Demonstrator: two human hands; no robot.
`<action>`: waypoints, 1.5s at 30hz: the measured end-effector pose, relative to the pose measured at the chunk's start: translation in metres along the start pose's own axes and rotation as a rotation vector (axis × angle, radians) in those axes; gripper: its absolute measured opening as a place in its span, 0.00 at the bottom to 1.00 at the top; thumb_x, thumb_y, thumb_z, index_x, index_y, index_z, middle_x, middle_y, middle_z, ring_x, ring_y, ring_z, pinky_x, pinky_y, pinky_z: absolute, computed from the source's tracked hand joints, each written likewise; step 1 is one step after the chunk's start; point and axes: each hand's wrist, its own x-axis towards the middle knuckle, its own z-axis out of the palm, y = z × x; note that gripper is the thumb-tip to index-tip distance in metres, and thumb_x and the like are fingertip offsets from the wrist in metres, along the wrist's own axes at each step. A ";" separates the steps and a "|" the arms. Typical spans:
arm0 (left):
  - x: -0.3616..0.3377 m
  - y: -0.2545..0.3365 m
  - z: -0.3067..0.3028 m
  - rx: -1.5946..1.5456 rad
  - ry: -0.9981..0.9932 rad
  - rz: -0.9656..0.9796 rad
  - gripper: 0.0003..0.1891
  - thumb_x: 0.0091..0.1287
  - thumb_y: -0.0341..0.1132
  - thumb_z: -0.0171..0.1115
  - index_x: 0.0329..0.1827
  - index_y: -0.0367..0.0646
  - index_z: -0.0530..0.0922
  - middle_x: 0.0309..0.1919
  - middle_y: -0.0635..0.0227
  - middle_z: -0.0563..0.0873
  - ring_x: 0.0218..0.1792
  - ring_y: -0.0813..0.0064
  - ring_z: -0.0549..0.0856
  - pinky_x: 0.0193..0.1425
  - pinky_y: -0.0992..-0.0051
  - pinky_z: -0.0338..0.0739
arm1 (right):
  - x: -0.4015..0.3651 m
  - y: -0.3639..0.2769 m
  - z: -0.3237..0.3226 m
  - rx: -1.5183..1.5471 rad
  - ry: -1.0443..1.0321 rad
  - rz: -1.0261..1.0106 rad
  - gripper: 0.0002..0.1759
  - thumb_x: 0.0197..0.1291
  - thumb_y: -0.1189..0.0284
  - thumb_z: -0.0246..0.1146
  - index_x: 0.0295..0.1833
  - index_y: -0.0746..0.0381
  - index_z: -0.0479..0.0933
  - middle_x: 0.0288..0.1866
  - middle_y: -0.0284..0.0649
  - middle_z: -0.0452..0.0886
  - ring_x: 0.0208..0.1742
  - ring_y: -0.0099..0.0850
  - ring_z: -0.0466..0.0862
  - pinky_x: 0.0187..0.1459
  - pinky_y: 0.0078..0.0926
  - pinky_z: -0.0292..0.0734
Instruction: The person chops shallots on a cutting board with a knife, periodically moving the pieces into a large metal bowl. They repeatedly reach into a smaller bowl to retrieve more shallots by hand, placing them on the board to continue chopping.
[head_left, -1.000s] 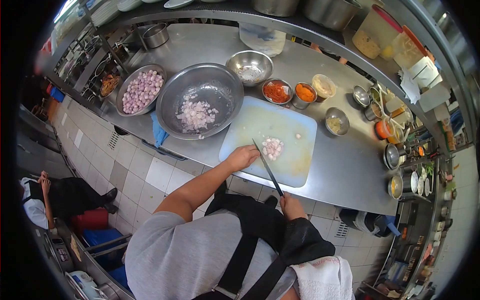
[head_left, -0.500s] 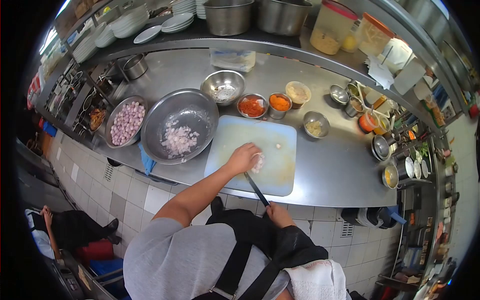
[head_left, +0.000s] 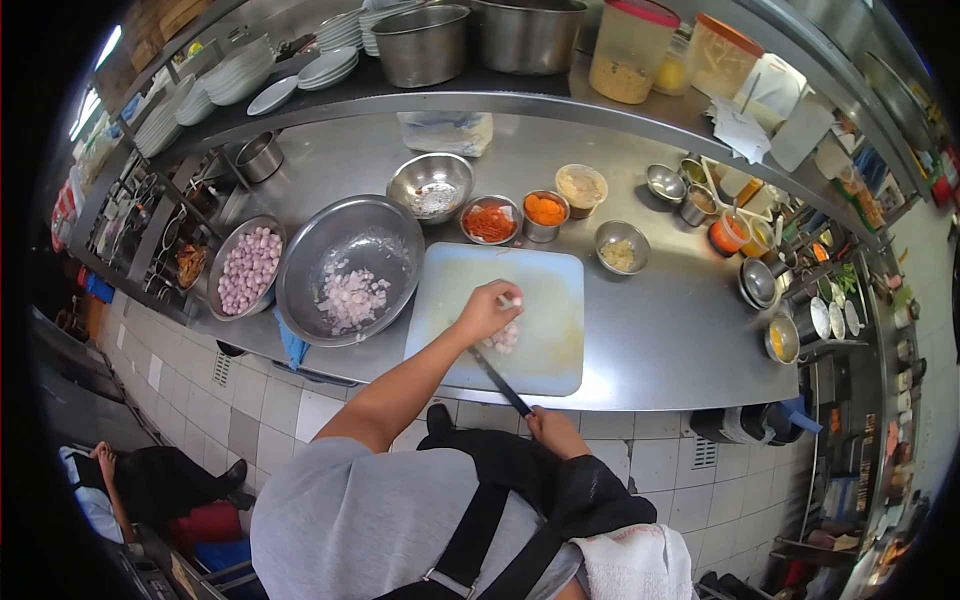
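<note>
My left hand (head_left: 486, 312) is above the cutting board (head_left: 445, 272), its fingers pinching a small pale shallot piece (head_left: 517, 301). Just beneath the fingers lies a little heap of chopped shallot (head_left: 503, 338). My right hand (head_left: 557, 434) grips the handle of a knife (head_left: 500, 382) at the board's front edge. The blade points forward and left, its tip close to the heap. Left of the board stands a large metal bowl (head_left: 398, 235) with cut shallots (head_left: 352, 298) in it. Beyond that, whole peeled shallots (head_left: 250, 270) fill a smaller bowl (head_left: 218, 302).
Behind the board are a metal bowl (head_left: 400, 185), a bowl of red strips (head_left: 489, 221), an orange-filled cup (head_left: 545, 211) and a lidded tub (head_left: 581, 188). A small bowl (head_left: 622, 248) stands to the right. A shelf (head_left: 400, 103) with pots overhangs the counter. Someone sits at lower left.
The small piece that lay alone on the board's right side is gone from there, and a similar piece is now in my left fingers. The knife has shifted slightly left.
</note>
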 end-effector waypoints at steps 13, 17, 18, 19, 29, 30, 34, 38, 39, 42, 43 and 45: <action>-0.129 -0.052 -0.042 0.264 0.109 0.165 0.09 0.66 0.27 0.76 0.47 0.41 0.88 0.48 0.63 0.90 0.52 0.57 0.90 0.58 0.63 0.86 | 0.012 -0.018 0.000 -0.135 0.047 0.152 0.16 0.79 0.59 0.60 0.54 0.62 0.80 0.40 0.61 0.88 0.45 0.65 0.88 0.47 0.63 0.81; -0.124 -0.056 -0.048 0.300 0.006 0.187 0.06 0.69 0.26 0.73 0.46 0.40 0.89 0.49 0.62 0.90 0.52 0.56 0.90 0.59 0.62 0.87 | 0.010 -0.030 -0.008 -0.226 0.033 0.158 0.15 0.79 0.61 0.60 0.56 0.62 0.79 0.36 0.61 0.88 0.41 0.64 0.89 0.46 0.64 0.82; -0.121 -0.053 -0.049 0.320 -0.022 0.208 0.05 0.69 0.25 0.72 0.46 0.39 0.89 0.49 0.62 0.90 0.51 0.56 0.90 0.59 0.62 0.87 | 0.008 -0.037 -0.014 -0.263 0.012 0.137 0.14 0.79 0.62 0.60 0.56 0.62 0.79 0.35 0.61 0.88 0.40 0.64 0.89 0.44 0.64 0.83; -0.118 -0.053 -0.050 0.319 -0.031 0.206 0.05 0.69 0.25 0.72 0.46 0.39 0.89 0.49 0.62 0.90 0.51 0.56 0.90 0.59 0.62 0.87 | 0.006 -0.043 -0.019 -0.268 0.009 0.132 0.14 0.79 0.63 0.60 0.56 0.62 0.78 0.35 0.60 0.88 0.40 0.64 0.89 0.44 0.65 0.83; -0.115 -0.053 -0.046 0.317 -0.129 0.238 0.04 0.67 0.24 0.72 0.43 0.38 0.89 0.49 0.61 0.91 0.52 0.56 0.90 0.58 0.62 0.87 | 0.006 -0.043 -0.020 -0.233 0.000 0.101 0.14 0.79 0.63 0.59 0.56 0.62 0.78 0.35 0.60 0.88 0.40 0.64 0.88 0.43 0.66 0.81; -0.117 -0.055 -0.047 0.329 -0.113 0.251 0.04 0.67 0.24 0.72 0.43 0.38 0.89 0.49 0.61 0.91 0.52 0.56 0.90 0.58 0.62 0.87 | 0.005 -0.048 -0.023 -0.229 0.001 0.099 0.14 0.79 0.63 0.59 0.56 0.62 0.78 0.35 0.60 0.88 0.40 0.64 0.88 0.43 0.66 0.81; -0.121 -0.059 -0.044 0.364 -0.131 0.267 0.04 0.67 0.23 0.71 0.43 0.39 0.89 0.49 0.62 0.91 0.52 0.56 0.90 0.58 0.62 0.87 | 0.006 -0.040 -0.017 -0.238 0.018 0.113 0.13 0.79 0.63 0.59 0.55 0.62 0.77 0.35 0.60 0.88 0.40 0.65 0.88 0.43 0.67 0.81; -0.122 -0.057 -0.043 0.398 -0.105 0.267 0.05 0.67 0.24 0.71 0.44 0.40 0.89 0.49 0.62 0.91 0.52 0.57 0.90 0.58 0.62 0.87 | 0.003 -0.059 -0.032 -0.242 -0.012 0.116 0.13 0.79 0.63 0.58 0.56 0.61 0.77 0.36 0.60 0.88 0.41 0.65 0.88 0.44 0.67 0.81; -0.122 -0.057 -0.043 0.423 -0.089 0.289 0.06 0.67 0.24 0.71 0.44 0.40 0.89 0.49 0.62 0.91 0.52 0.57 0.90 0.58 0.61 0.87 | 0.003 -0.055 -0.028 -0.232 -0.007 0.123 0.13 0.79 0.63 0.58 0.56 0.61 0.77 0.36 0.60 0.88 0.41 0.65 0.88 0.44 0.67 0.81; -0.122 -0.057 -0.041 0.399 -0.109 0.244 0.05 0.67 0.24 0.71 0.44 0.40 0.89 0.49 0.62 0.91 0.51 0.57 0.90 0.57 0.62 0.88 | 0.000 -0.046 -0.024 -0.184 -0.010 0.133 0.13 0.80 0.63 0.57 0.56 0.61 0.77 0.37 0.60 0.88 0.43 0.65 0.88 0.45 0.67 0.81; -0.120 -0.056 -0.040 0.398 -0.117 0.247 0.05 0.67 0.24 0.71 0.44 0.40 0.89 0.49 0.62 0.91 0.51 0.57 0.90 0.57 0.62 0.88 | 0.001 -0.056 -0.035 -0.198 -0.026 0.139 0.13 0.80 0.63 0.57 0.55 0.61 0.77 0.38 0.60 0.88 0.43 0.65 0.88 0.46 0.67 0.81; -0.123 -0.054 -0.039 0.404 -0.081 0.232 0.05 0.66 0.23 0.71 0.44 0.40 0.89 0.49 0.62 0.91 0.51 0.57 0.90 0.56 0.62 0.88 | -0.002 -0.061 -0.035 -0.212 -0.002 0.124 0.13 0.79 0.63 0.58 0.54 0.61 0.76 0.38 0.60 0.88 0.43 0.65 0.89 0.47 0.67 0.82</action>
